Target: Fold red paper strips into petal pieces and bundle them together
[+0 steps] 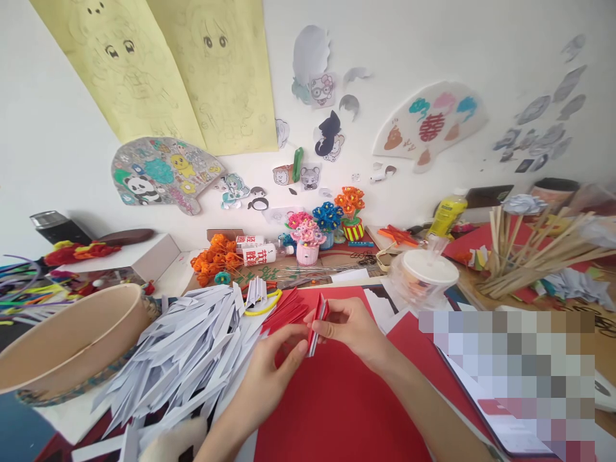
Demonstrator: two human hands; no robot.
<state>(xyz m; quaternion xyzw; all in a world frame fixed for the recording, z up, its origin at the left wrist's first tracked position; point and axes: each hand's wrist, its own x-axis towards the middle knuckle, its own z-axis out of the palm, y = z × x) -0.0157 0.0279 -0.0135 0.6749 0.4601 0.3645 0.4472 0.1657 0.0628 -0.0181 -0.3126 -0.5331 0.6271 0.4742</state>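
Between my two hands is a small folded paper piece (317, 321), red outside with white showing along its edges. My left hand (283, 353) pinches its lower end with thumb and fingers. On the upper part, my right hand (349, 327) grips from the right side, thumb in front. Both hands hover over a large red paper sheet (337, 404). Just behind them lie several folded red paper strips (287, 311). To the left spreads a big heap of folded white paper strips (187, 346), with a small white folded stack (256, 292) by a yellow ring (264, 307).
A round beige basket (72, 333) stands at the left. Flower pots (308, 253) and orange pipe-cleaner flowers (216, 260) line the back near the wall. At right are a lidded white cup (430, 266), wooden sticks (524, 256), a yellow bottle (447, 215) and a partly blurred tablet (510, 433).
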